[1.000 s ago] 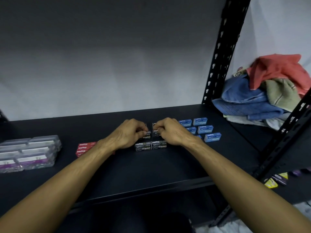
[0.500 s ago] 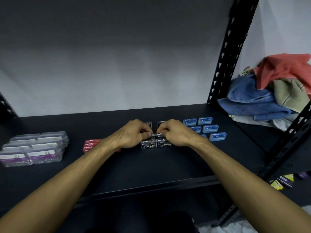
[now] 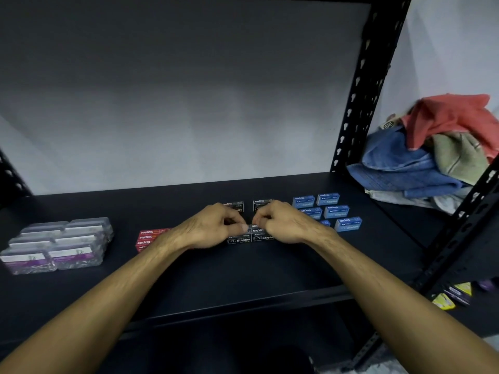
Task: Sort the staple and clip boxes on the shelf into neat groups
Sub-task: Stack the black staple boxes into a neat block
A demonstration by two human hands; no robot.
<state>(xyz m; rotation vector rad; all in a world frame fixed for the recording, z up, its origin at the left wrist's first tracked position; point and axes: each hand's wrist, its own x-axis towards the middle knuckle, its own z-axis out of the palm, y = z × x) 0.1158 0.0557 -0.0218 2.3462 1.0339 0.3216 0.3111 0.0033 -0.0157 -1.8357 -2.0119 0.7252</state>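
On the black shelf, several black staple boxes lie in two columns at the middle. My left hand and my right hand sit side by side over them, fingers curled, each pinching a black box in the middle rows. Several blue staple boxes stand in rows just to the right of my right hand. Red staple boxes lie left of my left wrist, partly hidden by it. Clear plastic clip boxes with purple labels are stacked at the far left.
A black perforated upright bounds the shelf at the right. Beyond it lies a pile of folded clothes in red, blue and olive. Small yellow and purple packets show on a lower level at the right.
Both hands stay over the black boxes, and have shifted slightly toward me along the columns. The view has panned a little.
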